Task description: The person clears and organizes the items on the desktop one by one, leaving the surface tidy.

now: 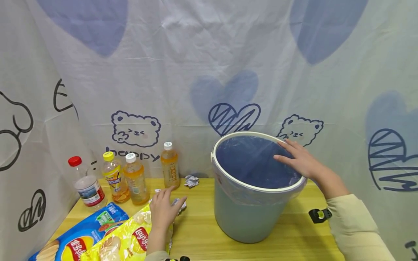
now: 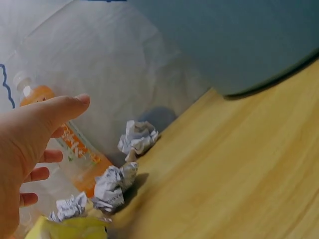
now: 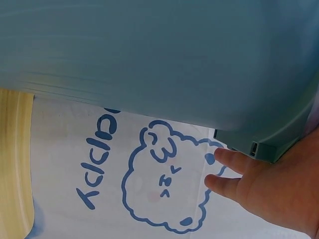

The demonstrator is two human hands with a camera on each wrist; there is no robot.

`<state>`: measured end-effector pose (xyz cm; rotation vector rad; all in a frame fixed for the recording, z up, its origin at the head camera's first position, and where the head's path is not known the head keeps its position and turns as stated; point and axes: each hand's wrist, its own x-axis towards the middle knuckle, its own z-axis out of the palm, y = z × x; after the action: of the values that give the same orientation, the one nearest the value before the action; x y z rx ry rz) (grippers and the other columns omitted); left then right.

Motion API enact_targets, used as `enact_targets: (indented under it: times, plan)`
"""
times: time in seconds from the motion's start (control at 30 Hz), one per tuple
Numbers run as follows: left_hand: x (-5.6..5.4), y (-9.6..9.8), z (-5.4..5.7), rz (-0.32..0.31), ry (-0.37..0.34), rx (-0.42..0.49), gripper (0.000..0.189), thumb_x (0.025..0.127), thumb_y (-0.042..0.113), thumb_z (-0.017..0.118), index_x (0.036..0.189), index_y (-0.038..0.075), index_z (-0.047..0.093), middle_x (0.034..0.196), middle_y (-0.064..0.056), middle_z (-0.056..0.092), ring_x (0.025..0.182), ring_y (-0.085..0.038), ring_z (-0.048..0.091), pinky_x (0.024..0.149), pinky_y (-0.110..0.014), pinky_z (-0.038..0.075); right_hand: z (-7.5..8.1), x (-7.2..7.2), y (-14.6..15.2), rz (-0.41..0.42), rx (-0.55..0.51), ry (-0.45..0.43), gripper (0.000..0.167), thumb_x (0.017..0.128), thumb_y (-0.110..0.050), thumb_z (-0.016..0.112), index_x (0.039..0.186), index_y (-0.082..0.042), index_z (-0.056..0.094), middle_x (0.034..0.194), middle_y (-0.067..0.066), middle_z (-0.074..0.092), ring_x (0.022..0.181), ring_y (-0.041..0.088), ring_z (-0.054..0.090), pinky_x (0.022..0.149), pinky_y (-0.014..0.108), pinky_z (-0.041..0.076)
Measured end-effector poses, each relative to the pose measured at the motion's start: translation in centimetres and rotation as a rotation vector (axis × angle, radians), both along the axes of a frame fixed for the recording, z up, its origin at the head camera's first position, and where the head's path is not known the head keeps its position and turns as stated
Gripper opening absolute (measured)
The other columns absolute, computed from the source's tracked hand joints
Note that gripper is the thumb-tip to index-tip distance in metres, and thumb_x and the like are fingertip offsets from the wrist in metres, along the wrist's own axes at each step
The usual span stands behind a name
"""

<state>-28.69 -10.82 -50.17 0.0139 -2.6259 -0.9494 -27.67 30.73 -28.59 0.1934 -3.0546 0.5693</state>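
Note:
My left hand (image 1: 162, 212) hovers over the top end of a yellow Lay's chip bag (image 1: 112, 246), its fingers loosely spread and holding nothing. Crumpled paper balls (image 2: 113, 188) lie just beyond it, beside an orange-tinted bottle (image 2: 79, 154) in the left wrist view. At the right side of a grey-blue bin (image 1: 245, 217) my right hand (image 1: 302, 161) rests at the white rim (image 1: 243, 133). Its thumb reaches over the bin's opening, and fairly straight fingers show outside the wall in the right wrist view. A clear plastic liner (image 1: 258, 197) is folded over the rim.
A blue chip bag (image 1: 88, 232) lies partly under the yellow one. Behind stand a red-capped bottle (image 1: 88, 186), a yellow-capped bottle (image 1: 115, 181) and white-capped bottles (image 1: 135, 185). Another paper ball (image 1: 191, 181) sits by the hanging cloth (image 1: 183, 90) behind the wooden table (image 1: 192, 232).

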Motion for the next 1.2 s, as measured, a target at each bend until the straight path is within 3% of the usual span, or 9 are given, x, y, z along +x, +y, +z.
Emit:
enact_targets:
  times: [0.27, 0.67, 1.2]
  plan:
    - [-0.3, 0.0, -1.4, 0.002, -0.011, -0.041, 0.067, 0.08, 0.053, 0.073, 0.132, 0.014, 0.058, 0.129, -0.013, 0.061, 0.123, -0.037, 0.046, 0.1, -0.058, 0.034, -0.1, 0.0, 0.0, 0.002, -0.004, -0.002, 0.08, 0.094, -0.061, 0.044, 0.156, -0.014, 0.022, 0.162, 0.025, 0.007, 0.146, 0.053, 0.004, 0.108, 0.076, 0.01]
    - [-0.6, 0.1, -2.7, -0.013, -0.097, -0.102, 0.071, 0.077, 0.055, 0.074, 0.134, 0.016, 0.057, 0.131, -0.014, 0.058, 0.123, -0.037, 0.044, 0.095, -0.057, 0.034, -0.1, 0.0, 0.0, -0.003, -0.005, -0.002, 0.08, 0.095, -0.06, 0.044, 0.155, -0.013, 0.022, 0.162, 0.025, 0.007, 0.146, 0.052, 0.004, 0.108, 0.076, 0.01]
    - [-0.5, 0.2, -3.3, -0.017, -0.153, -0.113, 0.074, 0.074, 0.049, 0.077, 0.132, 0.007, 0.057, 0.128, -0.018, 0.058, 0.122, -0.039, 0.043, 0.094, -0.056, 0.031, 0.0, 0.0, 0.0, 0.001, 0.0, -0.001, 0.08, 0.095, -0.06, 0.045, 0.155, -0.013, 0.023, 0.161, 0.027, 0.008, 0.146, 0.053, 0.006, 0.108, 0.075, 0.011]
